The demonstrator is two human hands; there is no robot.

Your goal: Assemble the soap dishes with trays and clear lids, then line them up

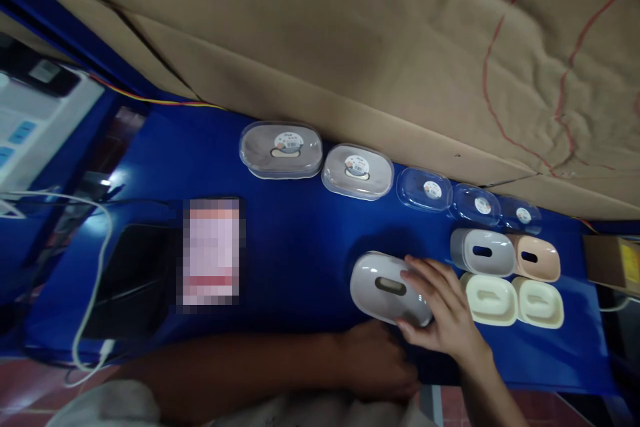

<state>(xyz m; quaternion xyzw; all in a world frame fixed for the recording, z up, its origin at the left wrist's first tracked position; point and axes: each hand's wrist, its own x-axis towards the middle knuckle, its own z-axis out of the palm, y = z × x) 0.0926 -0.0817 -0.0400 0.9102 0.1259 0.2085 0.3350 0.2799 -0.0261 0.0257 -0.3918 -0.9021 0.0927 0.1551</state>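
Note:
A grey soap dish (373, 285) with a long slot in its middle lies over the blue table, its right end in the grip of my right hand (445, 310). Fingers rest on its top edge and the thumb is on the near edge. Something pale shows through the slot. Close by, near the table's front edge, my left hand (377, 360) is curled closed, back upward; its fingers are tucked out of sight. Right of the right hand stand a grey shell (495, 243), a peach shell (543, 253) and two cream trays (493, 317) (543, 320).
Along the cardboard wall (350, 27) stand two lidded grey dishes (260, 147) (335, 170) and three clear lids (413, 190) (465, 203) (510, 210) with round labels. A blurred-out screen (213, 250), a black device (130, 273) and a white cable (100, 267) lie left.

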